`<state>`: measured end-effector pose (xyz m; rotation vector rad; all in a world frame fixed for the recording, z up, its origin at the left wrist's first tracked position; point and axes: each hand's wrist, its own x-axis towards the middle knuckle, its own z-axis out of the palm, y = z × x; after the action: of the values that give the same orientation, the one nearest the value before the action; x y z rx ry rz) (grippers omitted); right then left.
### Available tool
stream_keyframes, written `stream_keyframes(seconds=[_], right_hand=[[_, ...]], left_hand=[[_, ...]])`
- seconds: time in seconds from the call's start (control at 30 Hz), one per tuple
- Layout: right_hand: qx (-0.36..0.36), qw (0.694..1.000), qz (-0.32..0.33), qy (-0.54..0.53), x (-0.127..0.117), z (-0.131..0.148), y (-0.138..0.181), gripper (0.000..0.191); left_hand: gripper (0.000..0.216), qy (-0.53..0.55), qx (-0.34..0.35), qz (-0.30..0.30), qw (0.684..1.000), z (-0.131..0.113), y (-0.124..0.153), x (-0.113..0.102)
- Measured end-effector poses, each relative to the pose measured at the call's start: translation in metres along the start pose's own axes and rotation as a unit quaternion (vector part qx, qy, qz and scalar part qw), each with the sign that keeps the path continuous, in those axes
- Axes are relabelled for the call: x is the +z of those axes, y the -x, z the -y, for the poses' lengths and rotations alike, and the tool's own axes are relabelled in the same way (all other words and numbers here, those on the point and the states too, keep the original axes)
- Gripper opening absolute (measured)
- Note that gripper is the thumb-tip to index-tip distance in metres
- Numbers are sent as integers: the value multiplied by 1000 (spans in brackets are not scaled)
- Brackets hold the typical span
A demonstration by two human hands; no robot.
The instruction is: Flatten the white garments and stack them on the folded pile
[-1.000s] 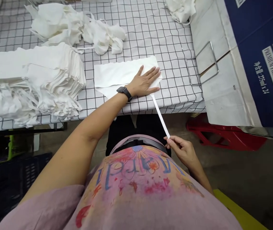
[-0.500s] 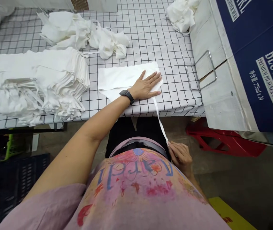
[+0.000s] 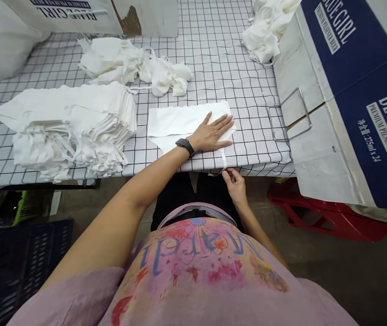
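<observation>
A folded white cloth piece (image 3: 180, 120) lies flat near the front edge of the table. My left hand (image 3: 211, 133), fingers spread, presses down on its right part; a dark watch is on that wrist. From under this hand a white strap (image 3: 224, 157) runs over the table edge. My right hand (image 3: 235, 183) pinches the strap between thumb and fingers just below the edge. To the left rests a thick stack of similar white cloth pieces (image 3: 88, 108), their gathered straps bunched toward me.
Crumpled white cloth (image 3: 122, 61) lies behind the stack, and another heap (image 3: 264, 36) at the back right. A cardboard box (image 3: 316, 149) with a metal wire frame (image 3: 290, 115) against it borders the right. Below it stands a red stool (image 3: 329, 217). A checked cloth (image 3: 210, 54) covers the table.
My right hand has moved up from near my waist to the table edge, and the strap's stretched length has shortened. My left hand stays on the cloth. The camera view has shifted slightly.
</observation>
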<state>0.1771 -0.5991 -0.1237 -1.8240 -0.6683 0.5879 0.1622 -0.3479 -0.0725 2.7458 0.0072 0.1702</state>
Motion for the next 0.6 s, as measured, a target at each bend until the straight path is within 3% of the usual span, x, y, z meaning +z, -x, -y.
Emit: stream_keyframes(seconds=[0.17, 0.6], right_hand=[[-6, 1000, 26, -5, -9, 18, 13, 37], [56, 987, 124, 86, -87, 52, 101, 32]], left_hand=[[85, -6, -2, 1, 1000, -2, 1, -1], [87, 18, 6, 0, 1000, 2, -1, 1]])
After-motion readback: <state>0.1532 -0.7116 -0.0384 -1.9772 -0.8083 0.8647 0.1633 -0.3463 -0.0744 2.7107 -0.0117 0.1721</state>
